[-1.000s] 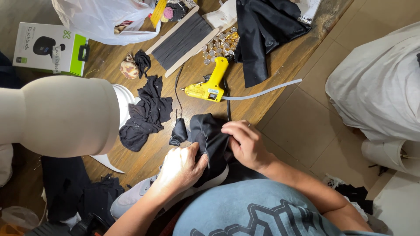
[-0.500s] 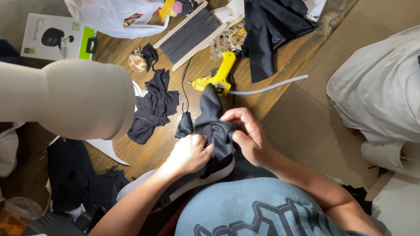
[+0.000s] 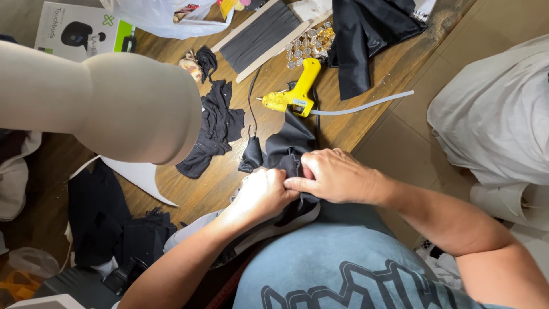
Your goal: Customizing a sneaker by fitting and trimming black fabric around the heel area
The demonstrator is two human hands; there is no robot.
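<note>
A piece of black fabric (image 3: 286,146) lies bunched over my lap at the edge of a wooden table. My left hand (image 3: 260,194) pinches its near edge with closed fingers. My right hand (image 3: 334,174) presses against the same fold from the right, thumb touching the left hand's fingers. A yellow glue gun (image 3: 294,94) lies on the table just beyond the fabric, with a clear glue stick (image 3: 366,106) trailing from its rear to the right.
A beige mannequin form (image 3: 103,103) looms at the left. Black fabric scraps (image 3: 214,129), a black trim card (image 3: 260,37), gold beads (image 3: 309,43), a black garment (image 3: 366,34), a green-and-white box (image 3: 77,31) and a white bag (image 3: 166,14) lie around. White cloth (image 3: 497,109) sits right.
Both hands have drawn closer together on the black fabric, which now stretches up toward the glue gun. The view has shifted slightly nearer the table.
</note>
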